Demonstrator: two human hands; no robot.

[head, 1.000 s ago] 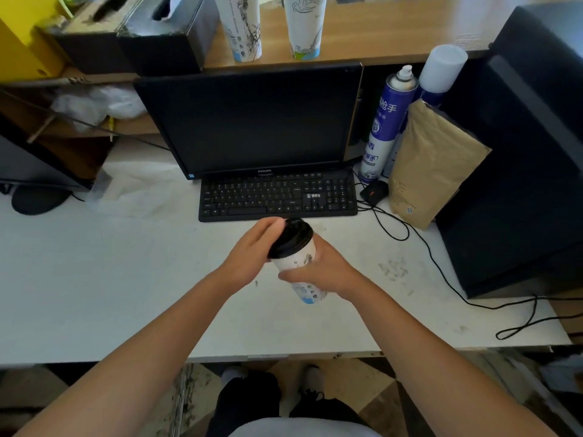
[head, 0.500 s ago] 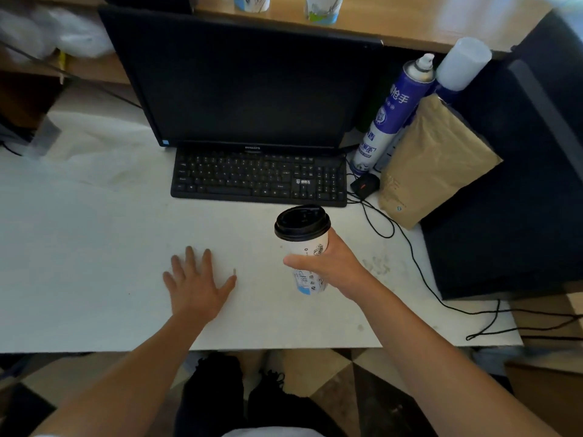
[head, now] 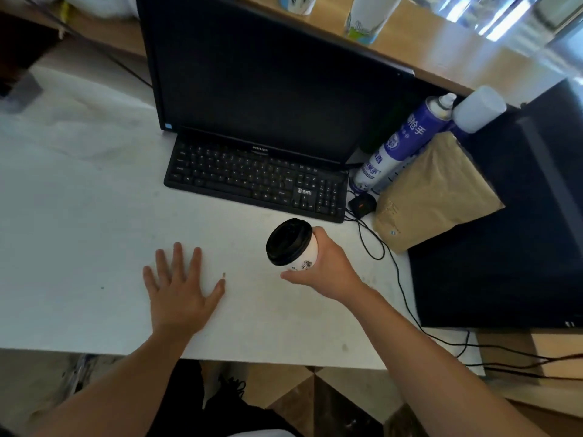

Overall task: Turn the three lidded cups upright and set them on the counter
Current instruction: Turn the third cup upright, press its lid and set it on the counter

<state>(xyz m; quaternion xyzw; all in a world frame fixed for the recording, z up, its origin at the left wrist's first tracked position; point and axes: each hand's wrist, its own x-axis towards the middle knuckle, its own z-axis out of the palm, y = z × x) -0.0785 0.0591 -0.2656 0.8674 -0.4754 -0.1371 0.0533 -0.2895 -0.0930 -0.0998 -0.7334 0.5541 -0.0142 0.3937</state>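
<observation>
A white paper cup with a black lid [head: 291, 247] is gripped in my right hand [head: 328, 269], upright with the lid up, just in front of the keyboard's right end. Whether its base touches the white desk [head: 79, 231] I cannot tell. My left hand [head: 181, 285] lies flat on the desk with fingers spread, holding nothing. Two more printed cups stand on the wooden counter [head: 448, 52] behind the monitor: one cup [head: 298, 1] at the top edge, another cup [head: 367, 17] to its right; their tops are cut off.
A black monitor [head: 268, 80] and keyboard [head: 252, 181] fill the desk's back. To the right stand a blue spray can [head: 400, 143], a white-capped can [head: 478, 108], a brown paper bag [head: 435, 190], a black box [head: 504, 247], a mouse [head: 362, 205] and trailing cables [head: 403, 298].
My left hand let go of the cup's lid and came to rest flat on the desk. The right hand turned the cup more upright and carried it slightly right.
</observation>
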